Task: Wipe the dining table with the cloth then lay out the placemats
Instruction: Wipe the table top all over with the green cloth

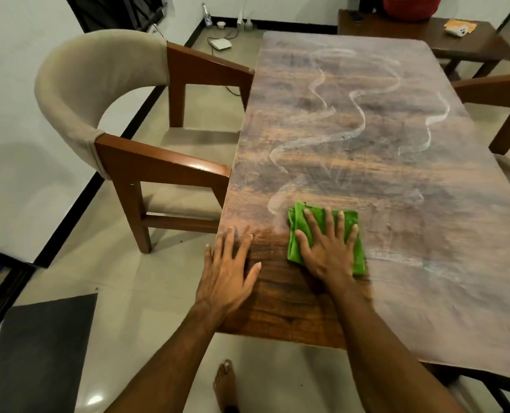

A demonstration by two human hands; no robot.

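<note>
In the head view, a folded green cloth is pressed flat on the table by the right hand. Its fingers are spread straight over the cloth, not curled round it, near the table's near left corner. The left hand is laid open on the table's left edge, and nothing is held in it. Dark clean wood is seen at that corner; pale swirled streaks cover the rest of the table. The film could merely be smeared about if the cloth is loaded. The cloth, only pinned by the palm, could slip out on a fast stroke. No container or placemats can be made out.
</note>
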